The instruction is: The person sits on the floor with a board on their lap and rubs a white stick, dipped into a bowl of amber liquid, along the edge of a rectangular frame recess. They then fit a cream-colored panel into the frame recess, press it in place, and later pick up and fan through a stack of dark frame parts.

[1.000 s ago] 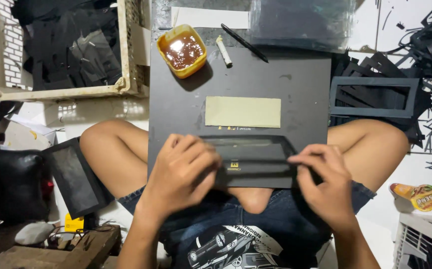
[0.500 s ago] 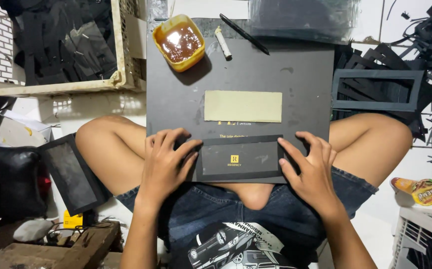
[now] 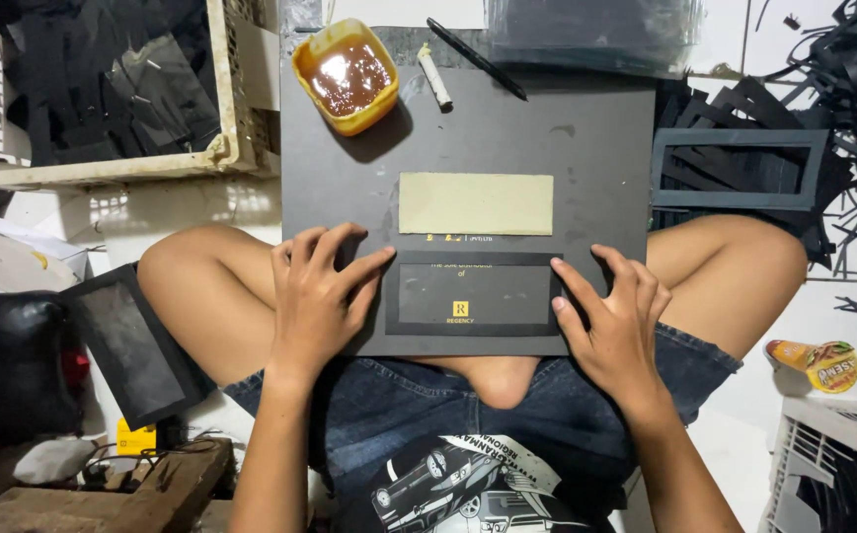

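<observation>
Both hands have slid outward since the earlier frame, baring the black frame [image 3: 475, 293] they covered. Left hand [image 3: 318, 296] lies flat at the frame's left end, fingers [image 3: 345, 259] spread apart, tips pressing its edge. Right hand [image 3: 614, 318] lies flat at the right end, fingers likewise splayed. The frame sits at the near edge of a dark board [image 3: 468, 128] on the person's lap, just below a tan card [image 3: 476, 203]. A glue tub [image 3: 346, 75] stands at the board's far left corner, a pen [image 3: 476, 58] beside it.
</observation>
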